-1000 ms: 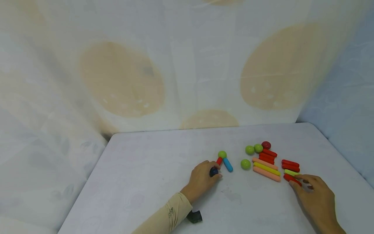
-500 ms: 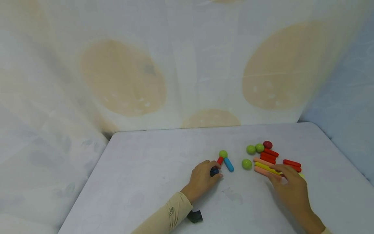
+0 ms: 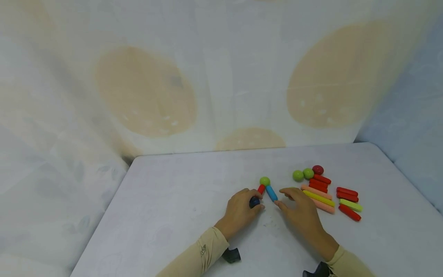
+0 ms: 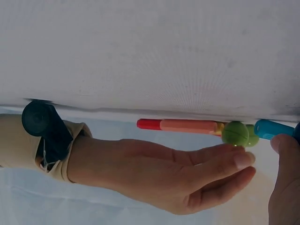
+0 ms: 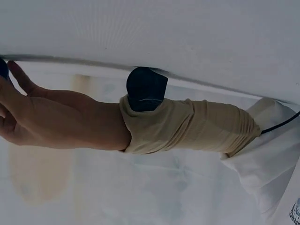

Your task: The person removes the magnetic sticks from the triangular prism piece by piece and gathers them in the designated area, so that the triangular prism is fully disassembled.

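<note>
Small dark blue glossy ball (image 3: 254, 201): on white table, pinched under left-hand fingertips. Short red rounded stick (image 3: 260, 189): runs from blue ball up to green ball. Lime-green glossy ball (image 3: 264, 181): at apex, joining both sticks. Light blue rounded stick (image 3: 271, 193): slants down-right from green ball, lower end just beside right-hand fingertips.

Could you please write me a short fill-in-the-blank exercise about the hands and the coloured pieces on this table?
1. The left hand holds a dark ____ ball in its grip.
2. The blue stick and the short red stick both meet at a ____ ball.
3. The right hand lies just right of the ____ stick.
4. Behind the stick pile, two green balls sit beside a dark ____ ball.

Missing words: blue; green; blue; red
</note>
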